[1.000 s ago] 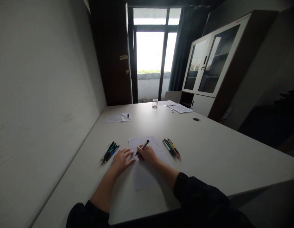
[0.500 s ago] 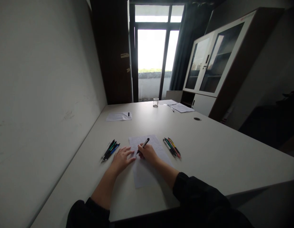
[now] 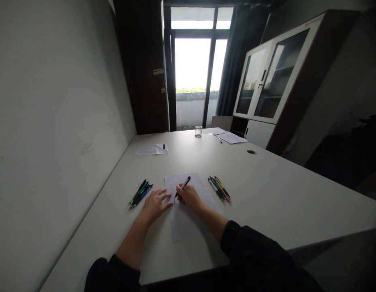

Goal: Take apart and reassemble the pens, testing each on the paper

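Observation:
A sheet of paper (image 3: 186, 227) lies on the white table, its upper part covered with lines of handwriting. My right hand (image 3: 189, 196) rests on it, fingers closed round a pen (image 3: 185, 183) with a pale barrel and dark ends. The pen is tilted, its tip down at the paper near the left edge. My left hand (image 3: 156, 205) lies flat with fingers spread, fingertips on the sheet's left edge. Left of that hand is a bunch of pens (image 3: 141, 194), black, green and blue. Right of the sheet lies another group of pens (image 3: 219, 189), green, pink, yellow and white.
On the table (image 3: 267, 194), a clear glass (image 3: 198, 131) stands at the far end. Papers (image 3: 232, 138) and a pen (image 3: 220, 140) lie to its right, another sheet (image 3: 151, 149) far left. A round cable hole (image 3: 251, 152) is at right. A wall (image 3: 69, 121) borders the left side.
The view has shifted very slightly. My hands and the pen keep nearly the same place on the paper.

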Available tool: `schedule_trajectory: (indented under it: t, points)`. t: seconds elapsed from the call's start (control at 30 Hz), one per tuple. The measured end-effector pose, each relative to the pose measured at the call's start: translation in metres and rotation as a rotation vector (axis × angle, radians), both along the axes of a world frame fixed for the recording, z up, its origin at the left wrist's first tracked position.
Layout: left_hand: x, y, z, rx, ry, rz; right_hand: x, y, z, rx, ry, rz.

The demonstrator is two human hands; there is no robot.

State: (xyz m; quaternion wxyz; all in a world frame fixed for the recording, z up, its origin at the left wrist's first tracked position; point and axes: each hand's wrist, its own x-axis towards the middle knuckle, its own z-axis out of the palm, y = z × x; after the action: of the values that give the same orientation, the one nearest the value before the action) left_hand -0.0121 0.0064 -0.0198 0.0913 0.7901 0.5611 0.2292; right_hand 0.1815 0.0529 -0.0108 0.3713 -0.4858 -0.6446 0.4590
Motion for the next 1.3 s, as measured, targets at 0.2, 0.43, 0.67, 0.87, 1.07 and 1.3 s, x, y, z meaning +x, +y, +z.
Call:
schedule_trajectory:
  t: [0.2, 0.43, 0.67, 0.87, 1.07, 1.3]
  points:
    - [0.000, 0.001, 0.000, -0.005, 0.013, -0.008, 0.002, 0.000, 0.001, 0.001, 0.001, 0.014]
    - [0.000, -0.001, 0.002, -0.013, 0.031, 0.007, 0.001, -0.001, 0.001, 0.006, 0.011, -0.004]
    - [0.001, 0.000, 0.002, -0.027, 0.050, 0.012, 0.001, -0.001, 0.001, 0.009, -0.022, 0.000]
    - [0.001, 0.000, 0.001, -0.038, 0.052, 0.018, 0.002, 0.002, -0.003, 0.018, -0.021, 0.011]
    - [0.000, 0.000, 0.000, -0.052, 0.057, 0.022, 0.004, 0.003, -0.002, 0.005, 0.038, 0.006]
    - [0.001, -0.001, 0.002, -0.047, 0.056, 0.019, 0.016, 0.002, 0.007, 0.089, 0.103, -0.098]
